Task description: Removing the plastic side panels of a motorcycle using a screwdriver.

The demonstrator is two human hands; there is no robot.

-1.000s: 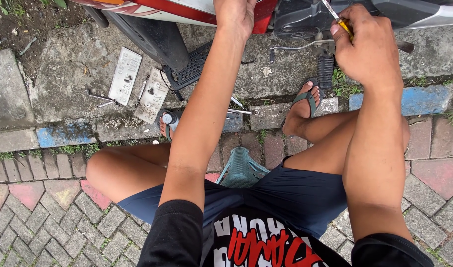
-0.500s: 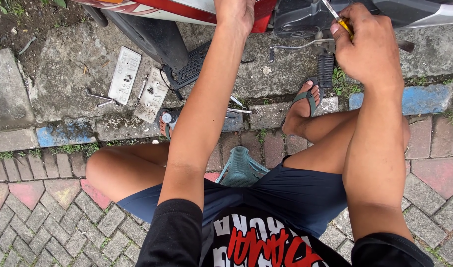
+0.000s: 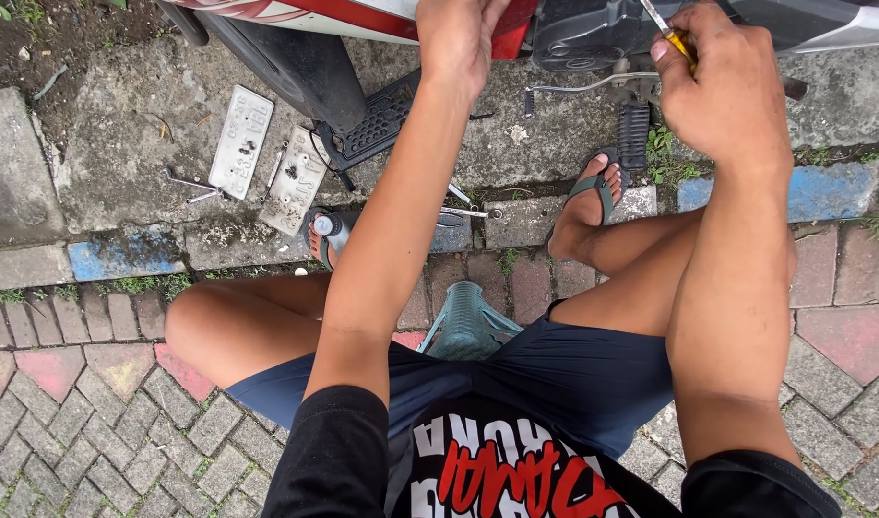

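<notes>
My right hand (image 3: pixel 723 91) is closed around a yellow-handled screwdriver (image 3: pixel 672 36), whose metal shaft points up toward the dark engine part (image 3: pixel 593 34) of a motorcycle. Further left, my left hand (image 3: pixel 456 43) reaches up against the red and white body panel (image 3: pixel 363 14); its fingers are cut off by the frame's top edge. I sit low on a teal plastic stool (image 3: pixel 468 324), knees apart, in dark blue shorts and green flip-flops.
Two metal plates (image 3: pixel 240 141) lie on the concrete at left with loose bolts (image 3: pixel 192 187) beside them. A black footrest (image 3: pixel 372 123), a kick lever (image 3: pixel 583 86), a wrench (image 3: pixel 463 211) and a small bottle (image 3: pixel 329 228) sit near my feet. Brick paving surrounds me.
</notes>
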